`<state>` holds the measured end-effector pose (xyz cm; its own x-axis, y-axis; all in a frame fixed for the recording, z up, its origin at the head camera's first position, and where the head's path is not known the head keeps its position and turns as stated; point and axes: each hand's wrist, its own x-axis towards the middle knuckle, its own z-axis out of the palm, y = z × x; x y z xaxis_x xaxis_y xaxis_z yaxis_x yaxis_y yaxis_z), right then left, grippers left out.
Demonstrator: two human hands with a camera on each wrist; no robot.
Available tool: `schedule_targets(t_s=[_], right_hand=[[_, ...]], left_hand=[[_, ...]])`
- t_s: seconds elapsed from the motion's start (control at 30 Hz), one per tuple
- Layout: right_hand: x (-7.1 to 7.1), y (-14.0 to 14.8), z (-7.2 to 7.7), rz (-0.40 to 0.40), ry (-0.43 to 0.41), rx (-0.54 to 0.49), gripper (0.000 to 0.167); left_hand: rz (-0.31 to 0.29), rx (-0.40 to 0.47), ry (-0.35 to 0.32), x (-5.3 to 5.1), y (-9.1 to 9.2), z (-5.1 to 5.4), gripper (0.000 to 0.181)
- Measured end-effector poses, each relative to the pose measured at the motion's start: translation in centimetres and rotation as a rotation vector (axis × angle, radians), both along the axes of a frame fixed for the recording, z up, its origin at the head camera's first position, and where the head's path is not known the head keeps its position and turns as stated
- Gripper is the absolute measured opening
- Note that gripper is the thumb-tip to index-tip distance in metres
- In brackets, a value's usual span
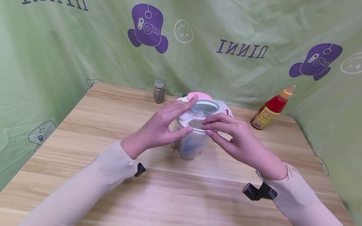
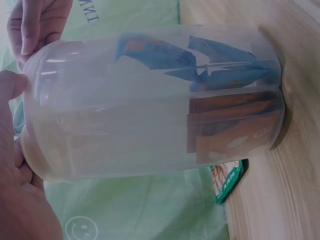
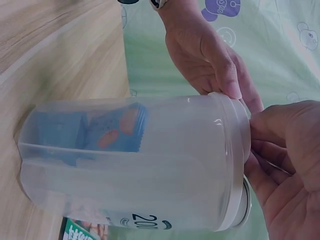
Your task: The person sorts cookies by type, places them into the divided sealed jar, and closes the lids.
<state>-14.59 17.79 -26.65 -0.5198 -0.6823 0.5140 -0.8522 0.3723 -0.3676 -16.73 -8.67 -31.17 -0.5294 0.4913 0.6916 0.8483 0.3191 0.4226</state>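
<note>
A translucent storage canister (image 1: 192, 146) with a white lid (image 1: 185, 116) stands upright on the table. Blue packets (image 2: 160, 52) and brown packets (image 2: 235, 125) lie at its bottom, in separate compartments. On the lid, a grey-rimmed flap (image 1: 204, 106) is raised behind a front opening (image 1: 195, 124). My left hand (image 1: 159, 125) holds the lid from the left, thumb at the front rim and fingers along the far side. With the right hand (image 1: 240, 135) I grip the rim at the opening's right side, thumb outside; its fingertips reach the opening and are partly hidden.
A spice jar (image 1: 159, 92) stands at the back left of the wooden table (image 1: 113, 113). A red sauce bottle (image 1: 268, 110) with an orange cap stands at the right. Behind the canister is a green package (image 2: 230, 180), mostly hidden. Green printed cloth (image 1: 243, 25) hangs around the table.
</note>
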Motion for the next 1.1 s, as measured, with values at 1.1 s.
schedule_targets(t_s=[1.1], right_hand=[[2.2,16.8,-6.8,-0.634,-0.281,-0.009,0.017]], left_hand=[[-0.004,0.022,0.022,-0.2,0.2,-0.2,0.077]])
